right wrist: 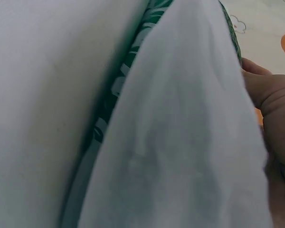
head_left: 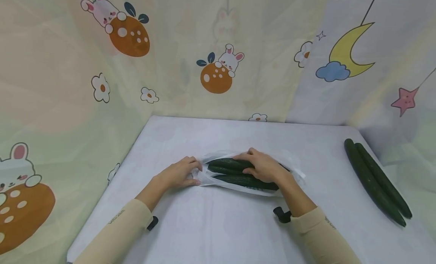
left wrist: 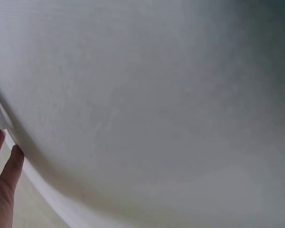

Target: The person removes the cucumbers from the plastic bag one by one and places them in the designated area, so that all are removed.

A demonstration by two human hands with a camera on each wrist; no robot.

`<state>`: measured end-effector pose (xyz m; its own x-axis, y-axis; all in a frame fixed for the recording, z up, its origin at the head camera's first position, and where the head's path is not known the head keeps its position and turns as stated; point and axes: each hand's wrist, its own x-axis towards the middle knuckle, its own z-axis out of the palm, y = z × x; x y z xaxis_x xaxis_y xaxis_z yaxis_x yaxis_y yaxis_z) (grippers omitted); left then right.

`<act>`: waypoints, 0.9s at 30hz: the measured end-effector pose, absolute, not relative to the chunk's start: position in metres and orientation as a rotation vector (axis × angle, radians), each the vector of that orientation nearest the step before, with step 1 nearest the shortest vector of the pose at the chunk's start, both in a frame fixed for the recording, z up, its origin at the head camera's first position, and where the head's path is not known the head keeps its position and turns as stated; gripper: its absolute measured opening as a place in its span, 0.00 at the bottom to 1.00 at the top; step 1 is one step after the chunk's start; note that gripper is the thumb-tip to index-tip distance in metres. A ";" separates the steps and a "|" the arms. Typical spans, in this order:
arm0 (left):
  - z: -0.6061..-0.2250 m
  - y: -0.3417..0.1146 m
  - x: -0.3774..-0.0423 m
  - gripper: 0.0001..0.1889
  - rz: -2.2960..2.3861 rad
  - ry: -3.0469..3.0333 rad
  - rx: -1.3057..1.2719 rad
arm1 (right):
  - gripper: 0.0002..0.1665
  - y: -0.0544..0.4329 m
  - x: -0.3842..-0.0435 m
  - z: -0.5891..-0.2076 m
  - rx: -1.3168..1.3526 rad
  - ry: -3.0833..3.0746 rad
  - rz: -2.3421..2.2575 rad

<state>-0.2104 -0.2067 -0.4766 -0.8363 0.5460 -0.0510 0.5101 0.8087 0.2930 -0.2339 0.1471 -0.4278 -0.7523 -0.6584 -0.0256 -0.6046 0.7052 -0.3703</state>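
Note:
A thin white plastic bag (head_left: 206,179) lies lengthwise on the table, with dark green cucumbers (head_left: 245,181) showing through its opening. At the bag's left end, my left hand (head_left: 178,173) pinches its edge between thumb and fingers. My right hand (head_left: 263,167) reaches over the bag from the right and grips the far cucumber (head_left: 226,164), thumb on the near side. In the right wrist view the white bag (right wrist: 180,123) covers much of the frame, and green print shows along its lower side. Only fingertips and part of the palm of my left hand (left wrist: 4,190) appear in the left wrist view.
Two more cucumbers (head_left: 374,180) lie side by side near the right edge of the white-covered table (head_left: 211,233). A patterned cloth (head_left: 177,36) hangs behind and beside the table. Black wrist devices (head_left: 282,215) sit under both forearms.

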 end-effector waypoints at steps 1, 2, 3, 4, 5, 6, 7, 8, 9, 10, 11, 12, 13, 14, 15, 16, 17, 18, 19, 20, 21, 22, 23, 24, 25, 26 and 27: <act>-0.477 -0.207 -0.210 0.25 0.411 2.859 0.843 | 0.32 0.147 -0.233 -0.427 -1.020 2.753 -0.511; -0.477 -0.207 -0.210 0.26 0.415 2.856 0.849 | 0.32 0.148 -0.233 -0.426 -1.010 2.750 -0.508; -0.477 -0.207 -0.209 0.26 0.420 2.854 0.856 | 0.32 0.148 -0.232 -0.424 -1.003 2.743 -0.509; -0.477 -0.207 -0.209 0.27 0.426 2.855 0.864 | 0.32 0.149 -0.232 -0.423 -1.001 2.736 -0.509; -0.477 -0.208 -0.208 0.28 0.435 2.857 0.875 | 0.32 0.150 -0.231 -0.422 -1.000 2.728 -0.510; -0.478 -0.208 -0.207 0.29 0.445 2.860 0.888 | 0.32 0.151 -0.231 -0.420 -1.003 2.717 -0.519; -0.478 -0.209 -0.207 0.30 0.460 2.864 0.900 | 0.32 0.152 -0.231 -0.419 -1.008 2.707 -0.528; -0.478 -0.209 -0.206 0.31 0.470 2.871 0.920 | 0.31 0.153 -0.231 -0.417 -1.016 2.696 -0.539; -0.478 -0.209 -0.205 0.31 0.485 2.879 0.943 | 0.31 0.155 -0.231 -0.415 -1.027 2.687 -0.551; -0.478 -0.210 -0.205 0.31 0.493 2.888 0.962 | 0.31 0.156 -0.231 -0.412 -1.038 2.678 -0.567; -0.478 -0.209 -0.205 0.31 0.496 2.893 0.982 | 0.31 0.157 -0.232 -0.410 -1.044 2.668 -0.584; -0.477 -0.209 -0.205 0.30 0.493 2.896 1.004 | 0.30 0.159 -0.232 -0.407 -1.049 2.657 -0.602; -0.477 -0.209 -0.205 0.29 0.486 2.896 1.023 | 0.30 0.160 -0.233 -0.405 -1.056 2.647 -0.612; -0.477 -0.209 -0.205 0.29 0.475 2.893 1.037 | 0.30 0.162 -0.233 -0.403 -1.059 2.637 -0.620; -0.477 -0.208 -0.205 0.28 0.462 2.887 1.043 | 0.29 0.163 -0.233 -0.401 -1.060 2.624 -0.627; -0.477 -0.208 -0.205 0.27 0.444 2.881 1.044 | 0.29 0.163 -0.233 -0.398 -1.057 2.607 -0.636; -0.477 -0.208 -0.205 0.26 0.434 2.872 1.043 | 0.29 0.164 -0.233 -0.397 -1.053 2.593 -0.636; -0.477 -0.208 -0.205 0.26 0.427 2.865 1.036 | 0.29 0.164 -0.233 -0.395 -1.052 2.576 -0.633; -0.477 -0.208 -0.204 0.25 0.421 2.860 1.023 | 0.29 0.164 -0.232 -0.394 -1.051 2.558 -0.633; -0.477 -0.208 -0.204 0.25 0.422 2.858 1.007 | 0.29 0.164 -0.232 -0.393 -1.046 2.542 -0.628; -0.477 -0.209 -0.204 0.25 0.425 2.857 0.994 | 0.29 0.164 -0.231 -0.393 -1.044 2.527 -0.622; -0.477 -0.209 -0.204 0.25 0.428 2.854 0.981 | 0.29 0.164 -0.231 -0.393 -1.048 2.516 -0.615; -0.477 -0.209 -0.204 0.25 0.431 2.852 0.970 | 0.30 0.164 -0.230 -0.393 -1.046 2.507 -0.607; -0.476 -0.209 -0.205 0.26 0.427 2.853 0.960 | 0.30 0.165 -0.230 -0.393 -1.044 2.499 -0.601; -0.476 -0.209 -0.205 0.26 0.421 2.852 0.954 | 0.30 0.165 -0.229 -0.393 -1.045 2.494 -0.598; -0.475 -0.208 -0.206 0.26 0.415 2.852 0.945 | 0.30 0.165 -0.228 -0.393 -1.049 2.492 -0.594; -0.475 -0.208 -0.207 0.27 0.404 2.850 0.941 | 0.30 0.166 -0.227 -0.393 -1.044 2.490 -0.597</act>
